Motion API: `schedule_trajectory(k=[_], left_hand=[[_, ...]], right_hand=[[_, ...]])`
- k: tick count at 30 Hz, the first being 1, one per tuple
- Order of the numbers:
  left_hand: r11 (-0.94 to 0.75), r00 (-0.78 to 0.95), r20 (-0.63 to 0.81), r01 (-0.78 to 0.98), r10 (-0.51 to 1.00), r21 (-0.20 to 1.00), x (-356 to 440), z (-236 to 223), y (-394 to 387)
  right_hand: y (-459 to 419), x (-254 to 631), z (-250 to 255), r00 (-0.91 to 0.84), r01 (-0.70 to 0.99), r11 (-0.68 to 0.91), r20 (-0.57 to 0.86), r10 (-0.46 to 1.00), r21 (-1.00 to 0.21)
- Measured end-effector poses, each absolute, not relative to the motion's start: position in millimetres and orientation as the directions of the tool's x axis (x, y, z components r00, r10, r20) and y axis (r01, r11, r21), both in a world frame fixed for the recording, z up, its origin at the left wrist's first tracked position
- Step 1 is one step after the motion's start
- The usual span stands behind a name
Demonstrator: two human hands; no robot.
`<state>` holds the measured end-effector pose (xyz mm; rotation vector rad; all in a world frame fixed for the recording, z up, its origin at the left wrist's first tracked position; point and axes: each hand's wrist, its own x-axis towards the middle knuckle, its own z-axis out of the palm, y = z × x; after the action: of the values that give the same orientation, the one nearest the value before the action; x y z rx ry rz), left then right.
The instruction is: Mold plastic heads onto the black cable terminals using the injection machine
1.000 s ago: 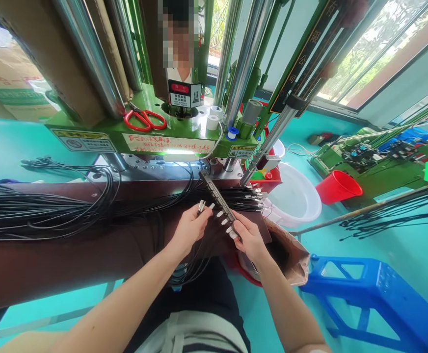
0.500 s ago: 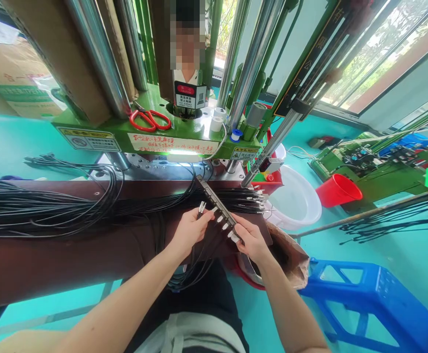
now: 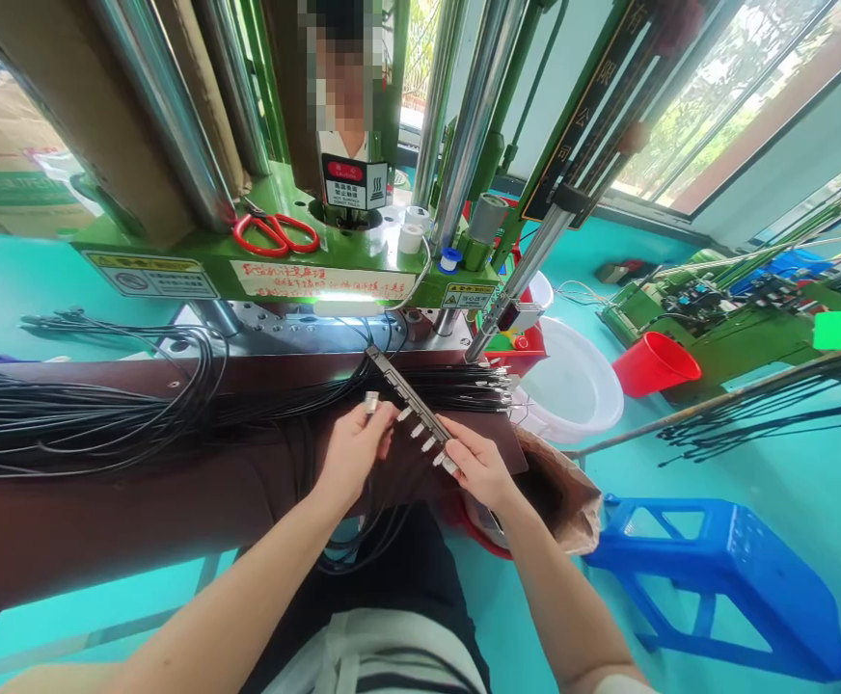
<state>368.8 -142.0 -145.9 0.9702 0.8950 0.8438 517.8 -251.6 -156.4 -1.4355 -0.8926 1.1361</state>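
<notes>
My right hand (image 3: 479, 467) grips the lower end of a long, narrow dark metal bar (image 3: 400, 384), which slants up and left over the brown bench. Several small silvery connectors (image 3: 418, 430) stick out along its lower edge. Close to the middle of the bar, my left hand (image 3: 349, 451) is closed on a cable connector (image 3: 370, 399), its metal end showing above the fingers. Loose black cables hang below that hand. A bundle of black cables (image 3: 456, 386) with bright metal ends lies behind the bar.
A green press (image 3: 210, 275) rises behind the bench (image 3: 138, 520); red-handled scissors (image 3: 276, 234) lie on it. More black cables (image 3: 73, 424) cover the left side. To the right are a white tub (image 3: 572, 376), a red bucket (image 3: 656, 364), a paper sack (image 3: 580, 511) and a blue stool (image 3: 724, 569). A person stands behind the press.
My left hand has drawn slightly away from the bar, and its connector now points upward. The bar stays in my right hand. The whole view has shifted a little.
</notes>
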Motion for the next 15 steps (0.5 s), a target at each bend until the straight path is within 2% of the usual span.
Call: schedule_trajectory(k=[3,5,8,12,15], left_hand=[[0.267,0.232,-0.192,-0.354,0.954,0.896,361,-142,-137],[0.307,0.259,-0.214,-0.407,0.942,0.860,357,-140,-135],[0.384,0.351,-0.262,-0.342,0.899,0.858,357,-142,-137],[0.386,0.451,-0.262,-0.209,0.853,0.899,361,-147,-138],[0.398,0.476,-0.268,-0.196,0.837,0.896,361,-150,-137]], right_hand=[[-251,517,-152,0.262,-0.147,-0.189,-0.223,0.939,-0.971],[-251,517,-148,0.259,-0.171,-0.214,-0.253,0.932,-0.962],[-251,517,-144,0.245,-0.163,-0.238,-0.273,0.931,-0.958],[-251,519,-145,0.234,-0.152,-0.250,-0.280,0.931,-0.956],[-251,521,-147,0.217,-0.137,-0.255,-0.280,0.935,-0.957]])
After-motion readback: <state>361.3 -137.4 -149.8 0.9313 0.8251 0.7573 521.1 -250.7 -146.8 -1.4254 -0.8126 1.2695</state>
